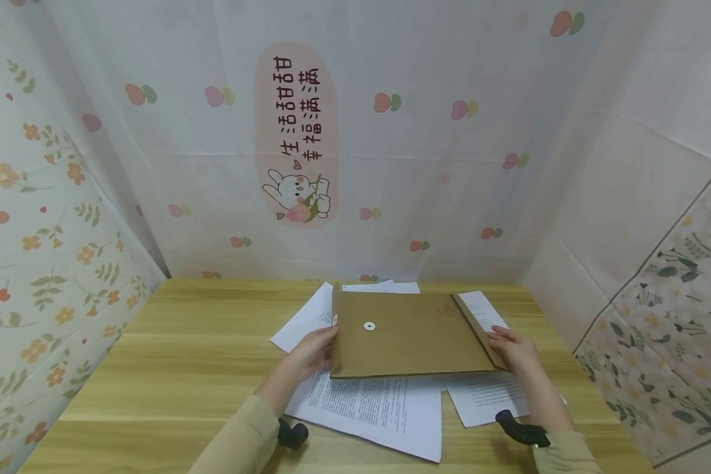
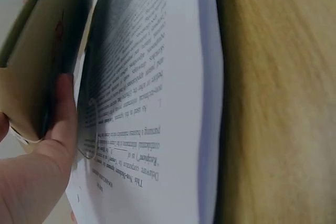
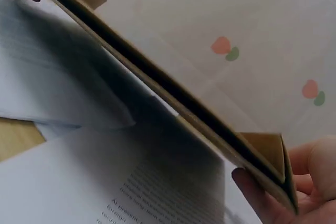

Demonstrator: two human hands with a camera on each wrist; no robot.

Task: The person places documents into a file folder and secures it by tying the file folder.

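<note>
A brown kraft document envelope (image 1: 415, 336) is held level above scattered printed papers (image 1: 367, 411), with a white round button on its face. At its left edge my left hand (image 1: 313, 349) grips the flap side; in the left wrist view the fingers (image 2: 64, 103) lie under the envelope and a thin string dangles below. My right hand (image 1: 518, 352) pinches the opposite, folded end. From the right wrist view the envelope's long side (image 3: 157, 87) shows a dark gap between its layers, and the right thumb and fingers lie on both sides of its corner.
Beneath the envelope, more paper sheets (image 1: 302, 322) spread over the wooden table (image 1: 172, 368), some reaching its back edge. Patterned cloth (image 1: 438, 197) hangs behind the table and along both sides. Dark bands (image 1: 518, 431) circle both wrists.
</note>
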